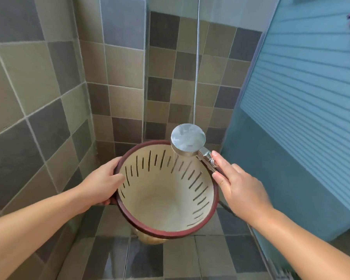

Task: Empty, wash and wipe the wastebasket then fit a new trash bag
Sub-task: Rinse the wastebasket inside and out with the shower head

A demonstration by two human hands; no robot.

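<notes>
Both forearms reach in: left hand (103,181) fingers curled round the wastebasket (166,190) rim, held above the tiled floor (178,257), right hand (238,184) fingers wrapped round the showerhead (188,140) handle over its far rim.

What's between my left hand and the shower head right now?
In the head view, only the wastebasket's open slotted mouth separates the left hand and shower head.

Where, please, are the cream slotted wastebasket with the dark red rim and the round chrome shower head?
cream slotted wastebasket with the dark red rim (166,207): head view, on its bare inner wall.
round chrome shower head (188,137): head view, on the back of its disc.
</notes>
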